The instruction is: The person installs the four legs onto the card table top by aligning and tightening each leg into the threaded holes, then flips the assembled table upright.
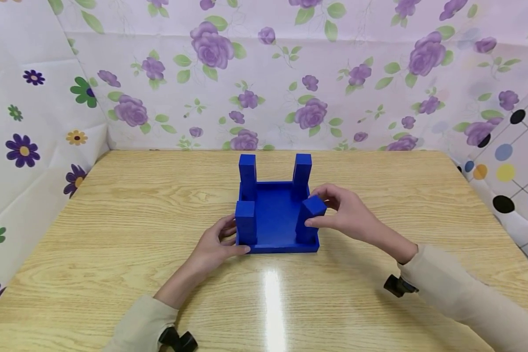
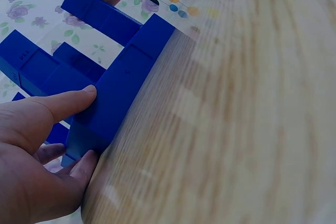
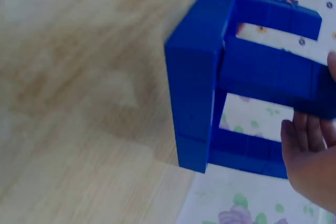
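A blue tray-like base (image 1: 277,215) with a low rim lies on the table, a square blue leg standing at each corner. At the near left corner, my left hand (image 1: 215,244) grips the base, its thumb on the front rim beside the near left leg (image 1: 246,222). My right hand (image 1: 345,212) holds the near right leg (image 1: 310,220) between thumb and fingers, close to its top. That leg is turned and leans outward, unlike the other three. Both far legs, the left one (image 1: 248,176) and the right one (image 1: 302,176), stand upright.
The wooden table (image 1: 158,205) runs back to a flowered cloth (image 1: 290,88). Patterned cloths also hang at left (image 1: 26,112) and right (image 1: 510,161). A small black device (image 1: 398,286) is on the right wrist, another (image 1: 178,340) on the left.
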{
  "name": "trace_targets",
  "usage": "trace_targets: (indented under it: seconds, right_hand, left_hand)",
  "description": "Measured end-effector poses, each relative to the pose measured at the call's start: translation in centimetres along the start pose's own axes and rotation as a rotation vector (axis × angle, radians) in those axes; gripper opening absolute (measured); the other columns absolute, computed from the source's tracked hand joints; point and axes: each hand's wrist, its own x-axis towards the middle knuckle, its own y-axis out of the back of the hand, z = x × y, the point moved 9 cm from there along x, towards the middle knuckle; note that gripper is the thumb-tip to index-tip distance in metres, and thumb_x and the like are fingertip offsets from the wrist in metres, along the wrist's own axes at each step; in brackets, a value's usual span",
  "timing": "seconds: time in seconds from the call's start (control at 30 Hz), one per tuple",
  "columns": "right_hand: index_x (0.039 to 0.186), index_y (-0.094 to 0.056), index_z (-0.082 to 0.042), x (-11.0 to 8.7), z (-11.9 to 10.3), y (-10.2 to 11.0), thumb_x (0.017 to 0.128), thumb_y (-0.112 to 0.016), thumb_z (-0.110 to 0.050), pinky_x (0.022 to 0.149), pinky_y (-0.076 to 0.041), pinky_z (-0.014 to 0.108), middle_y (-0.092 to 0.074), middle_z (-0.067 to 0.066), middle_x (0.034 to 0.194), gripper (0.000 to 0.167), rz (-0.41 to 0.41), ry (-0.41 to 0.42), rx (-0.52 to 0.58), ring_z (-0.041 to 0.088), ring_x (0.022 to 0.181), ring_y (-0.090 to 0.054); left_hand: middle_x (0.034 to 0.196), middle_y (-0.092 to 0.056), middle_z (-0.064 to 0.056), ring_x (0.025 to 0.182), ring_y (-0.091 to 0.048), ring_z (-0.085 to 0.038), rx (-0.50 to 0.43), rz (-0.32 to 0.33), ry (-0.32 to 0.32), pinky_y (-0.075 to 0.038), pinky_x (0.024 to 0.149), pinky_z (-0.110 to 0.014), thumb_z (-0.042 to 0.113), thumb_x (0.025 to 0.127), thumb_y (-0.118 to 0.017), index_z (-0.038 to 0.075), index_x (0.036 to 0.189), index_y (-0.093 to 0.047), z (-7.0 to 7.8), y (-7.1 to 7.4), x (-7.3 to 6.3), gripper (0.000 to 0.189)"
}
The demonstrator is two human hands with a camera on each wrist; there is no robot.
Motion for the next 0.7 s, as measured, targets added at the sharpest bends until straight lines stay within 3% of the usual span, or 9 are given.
trace_targets:
  seconds: [0.43,0.57,0.7]
  right_hand:
    - [0.100,-0.062,-0.006,-0.6,-1.0,-0.1,0.072,-0.087,-0.019,0.080,-0.055,0.037,-0.063,0.002,0.099,0.039,0.154,0.073,-0.152,0.019,0.088,-0.062]
    - [0.113,-0.062,-0.004,-0.6,-0.9,-0.5,0.074,-0.086,-0.018,0.088,-0.052,0.042,-0.064,0.007,0.111,0.048,0.089,0.091,-0.130,0.022,0.100,-0.060]
    - [0.134,-0.053,-0.003,-0.6,-0.5,-1.2,0.076,-0.084,-0.019,0.100,-0.044,0.048,-0.058,0.012,0.130,0.068,-0.053,0.116,-0.082,0.028,0.123,-0.051]
  left_hand:
    - [0.142,-0.043,-0.023,0.130,-0.043,-0.038,-0.008,-0.015,-0.014,-0.042,0.103,-0.043,0.002,0.080,-0.077,0.001,0.147,-0.035,0.1,-0.2,0.0,0.079]
    - [0.142,-0.043,-0.022,0.129,-0.044,-0.037,-0.006,-0.010,-0.009,-0.043,0.103,-0.043,0.002,0.080,-0.077,0.001,0.147,-0.035,0.0,-0.1,0.0,0.079]
    - [0.142,-0.043,-0.022,0.129,-0.044,-0.037,-0.003,-0.006,-0.005,-0.043,0.103,-0.043,0.002,0.079,-0.078,0.001,0.147,-0.035,0.1,-0.1,0.0,0.080]
